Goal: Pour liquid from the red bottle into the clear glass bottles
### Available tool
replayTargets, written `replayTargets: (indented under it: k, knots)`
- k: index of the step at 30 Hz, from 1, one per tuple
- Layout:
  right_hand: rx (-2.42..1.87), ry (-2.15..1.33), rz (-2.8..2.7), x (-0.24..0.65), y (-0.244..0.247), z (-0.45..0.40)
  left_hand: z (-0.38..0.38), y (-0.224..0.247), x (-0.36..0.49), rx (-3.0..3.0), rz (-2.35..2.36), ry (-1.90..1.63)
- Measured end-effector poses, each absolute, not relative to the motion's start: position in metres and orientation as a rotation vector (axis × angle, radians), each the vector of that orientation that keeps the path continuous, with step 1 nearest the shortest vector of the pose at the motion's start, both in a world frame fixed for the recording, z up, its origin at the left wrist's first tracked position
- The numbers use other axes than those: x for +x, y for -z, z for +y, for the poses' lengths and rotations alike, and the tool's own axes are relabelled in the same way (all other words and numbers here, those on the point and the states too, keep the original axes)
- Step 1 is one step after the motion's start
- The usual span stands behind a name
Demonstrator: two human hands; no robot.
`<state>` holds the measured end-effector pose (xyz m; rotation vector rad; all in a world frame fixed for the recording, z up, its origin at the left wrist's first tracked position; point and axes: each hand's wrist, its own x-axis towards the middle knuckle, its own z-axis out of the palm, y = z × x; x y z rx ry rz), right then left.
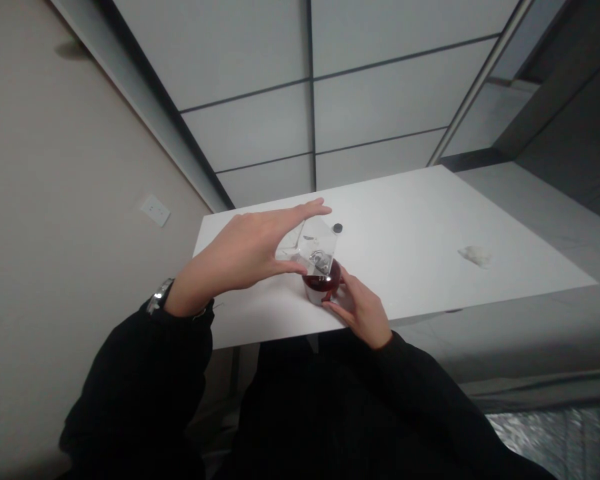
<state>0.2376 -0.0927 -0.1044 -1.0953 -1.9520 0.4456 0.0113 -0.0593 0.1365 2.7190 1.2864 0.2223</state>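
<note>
My left hand [247, 248] has its thumb and fingers wrapped round a clear, angular container [323, 235], which is tilted above a dark reddish-brown vessel [322, 285]. Whether the two touch cannot be made out. The vessel has a pale lower part and stands on the white table [405, 233] near its front edge. My right hand [364, 310] grips the vessel's right side, thumb in front and fingers behind. A small dark round cap [337, 228] is just beyond the clear container, on the table.
A crumpled white tissue-like piece [475, 255] lies toward the table's right end. Behind the table stand pale panelled sliding doors [260, 127]. The wall on the left carries a white socket [155, 210].
</note>
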Motion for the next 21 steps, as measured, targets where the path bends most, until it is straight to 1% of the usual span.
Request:
replayTargets:
  k: [16,21]
  knots:
    - [-1.074,-0.409,-1.945,0.237,0.104,-0.092,-0.061,-0.15,0.024,2.806,1.346,0.032]
    - [-1.07,-0.416,-1.947,0.237,0.103,-0.093,-0.061,-0.151,0.026,2.788,1.331,0.018]
